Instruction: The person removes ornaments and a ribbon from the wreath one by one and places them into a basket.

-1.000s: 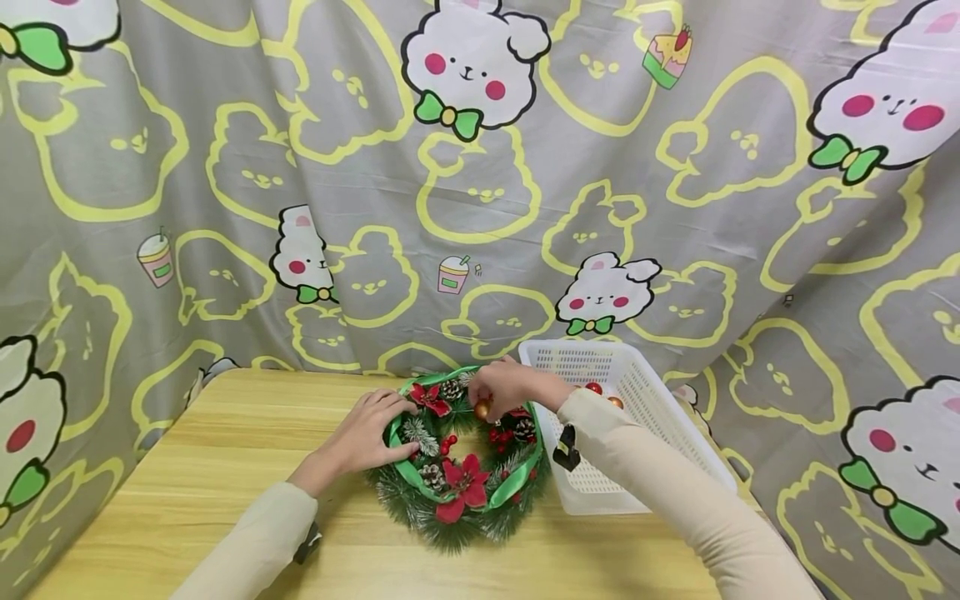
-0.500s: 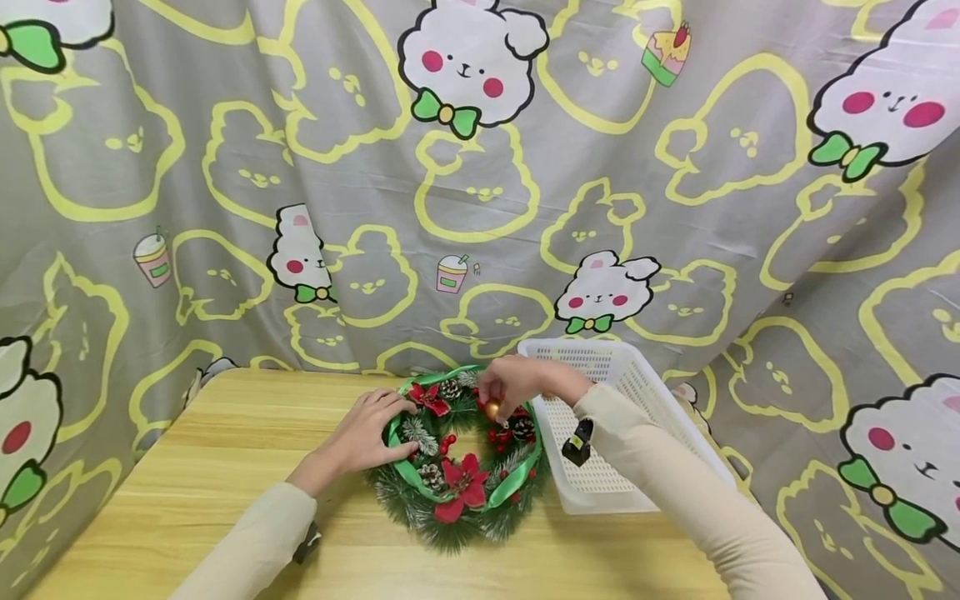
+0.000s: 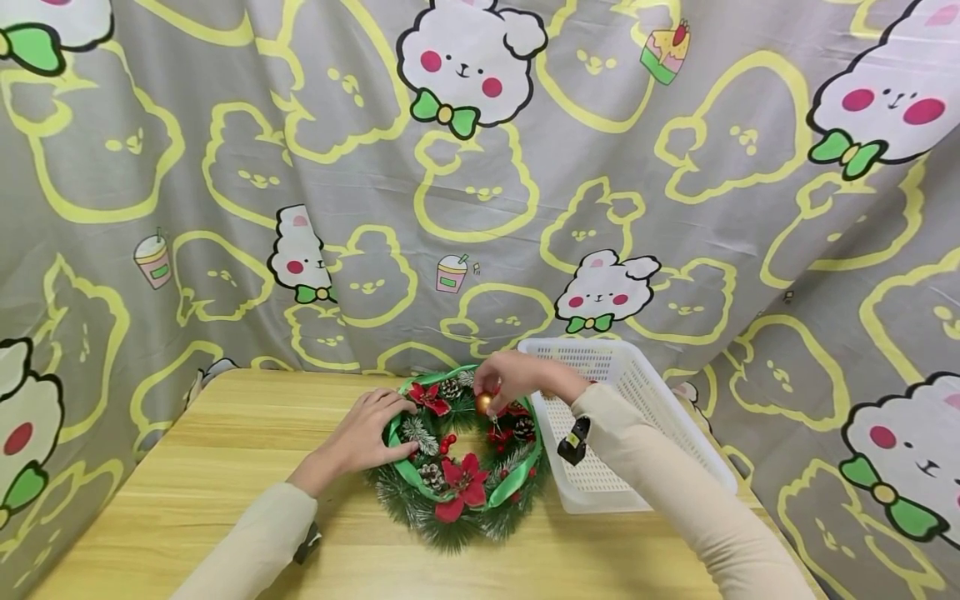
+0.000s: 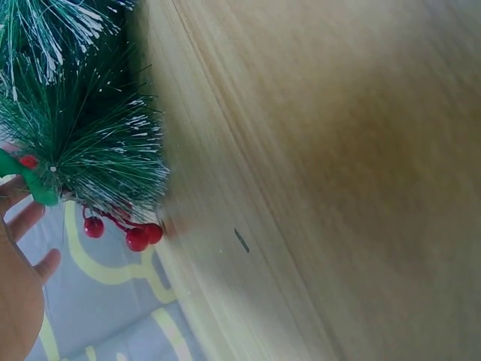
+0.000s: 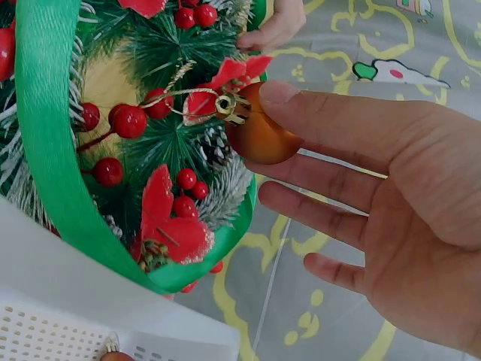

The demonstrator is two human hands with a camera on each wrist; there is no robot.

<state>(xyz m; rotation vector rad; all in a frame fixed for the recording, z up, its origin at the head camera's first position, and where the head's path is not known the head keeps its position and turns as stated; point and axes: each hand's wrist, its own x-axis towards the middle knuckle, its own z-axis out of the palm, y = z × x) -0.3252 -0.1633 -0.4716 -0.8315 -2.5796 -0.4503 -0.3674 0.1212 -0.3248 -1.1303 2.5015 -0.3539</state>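
Observation:
A green Christmas wreath [image 3: 487, 521] lies on the table, trimmed with green ribbon [image 3: 512, 483], red poinsettias [image 3: 463, 487], pinecones and red berries [image 5: 128, 120]. Over its far right side, my right hand [image 3: 510, 377] pinches an orange-gold bauble [image 5: 263, 131] between thumb and fingers. From the bauble's gold cap hangs a loop of thin gold cord [image 5: 180, 94], reaching over the wreath in the right wrist view. My left hand [image 3: 371, 433] rests on the wreath's left side, fingers spread over the ribbon and greenery; only its fingers and palm edge show in the left wrist view.
A white perforated plastic basket [image 3: 600, 500] stands just right of the wreath, partly hidden under my right forearm. Inside it, part of another bauble [image 5: 116, 356] shows. The wooden table [image 3: 225, 450] ends at a patterned grey curtain [image 3: 360, 200] behind.
My right hand with the bauble shifts slightly right, then back left a little, staying over the wreath. The cord loop now shows hanging below the bauble. My left hand stays in place.

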